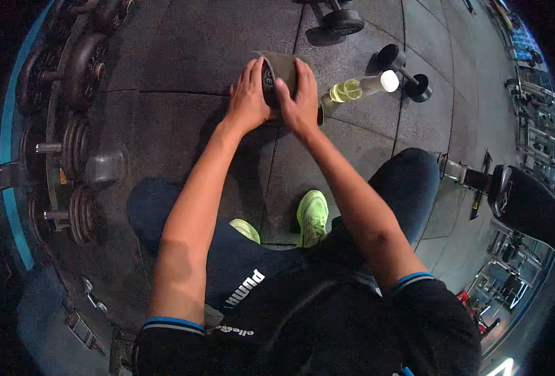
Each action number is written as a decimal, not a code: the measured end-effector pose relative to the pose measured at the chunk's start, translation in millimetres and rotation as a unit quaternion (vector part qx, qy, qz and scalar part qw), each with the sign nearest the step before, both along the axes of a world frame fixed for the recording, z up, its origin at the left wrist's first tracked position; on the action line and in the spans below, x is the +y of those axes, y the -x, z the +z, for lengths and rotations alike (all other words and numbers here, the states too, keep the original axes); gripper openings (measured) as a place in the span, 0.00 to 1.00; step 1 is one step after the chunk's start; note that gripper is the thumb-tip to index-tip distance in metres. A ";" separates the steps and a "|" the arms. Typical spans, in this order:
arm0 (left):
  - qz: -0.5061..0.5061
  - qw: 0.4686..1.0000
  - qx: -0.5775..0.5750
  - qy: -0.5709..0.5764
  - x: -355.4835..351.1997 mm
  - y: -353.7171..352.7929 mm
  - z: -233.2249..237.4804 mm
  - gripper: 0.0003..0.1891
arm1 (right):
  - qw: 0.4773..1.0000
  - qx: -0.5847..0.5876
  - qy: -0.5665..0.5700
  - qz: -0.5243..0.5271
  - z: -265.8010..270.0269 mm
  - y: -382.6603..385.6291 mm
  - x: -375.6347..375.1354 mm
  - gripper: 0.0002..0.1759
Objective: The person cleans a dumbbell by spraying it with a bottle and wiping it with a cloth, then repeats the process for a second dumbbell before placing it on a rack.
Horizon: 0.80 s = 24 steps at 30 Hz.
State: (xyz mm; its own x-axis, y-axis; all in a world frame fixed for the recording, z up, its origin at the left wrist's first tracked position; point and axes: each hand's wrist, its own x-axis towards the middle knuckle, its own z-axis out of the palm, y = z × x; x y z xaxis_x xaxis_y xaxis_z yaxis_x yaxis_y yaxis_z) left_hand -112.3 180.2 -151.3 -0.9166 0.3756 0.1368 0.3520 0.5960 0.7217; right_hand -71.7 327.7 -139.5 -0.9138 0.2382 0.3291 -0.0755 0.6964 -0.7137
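Observation:
My left hand [249,97] is curled around the left side of a dark weight [269,78] with raised lettering on its rounded end. On the other side, my right hand [299,100] wraps it, thumb on the dark end and fingers over the far right edge. A grey-brown surface [282,61] shows between the fingertips; its lower part is hidden by my hands. Just right of my right hand is a clear bottle [349,89] with a white cap and yellowish liquid.
Dumbbells [406,73] lie on the dark floor tiles [196,37] beyond the bottle, with another dumbbell [342,22] at the top. A rack of weight plates [84,144] runs along the left. A padded bench [528,200] stands at the right. My green shoes [313,216] are below.

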 end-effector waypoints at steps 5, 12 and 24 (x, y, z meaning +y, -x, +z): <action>0.170 0.984 -0.054 -0.026 45.8 -34.1 1.1 0.68 | 0.990 -0.074 -0.038 0.115 6.6 57.1 30.6 0.26; 0.200 0.977 -0.076 -0.013 44.8 -33.7 -0.8 0.62 | 0.995 -0.086 0.046 0.027 -19.6 -49.9 17.3 0.40; 0.149 0.977 -0.106 0.107 40.6 -55.4 26.5 0.61 | 0.982 -0.163 0.055 0.082 4.0 61.4 30.9 0.32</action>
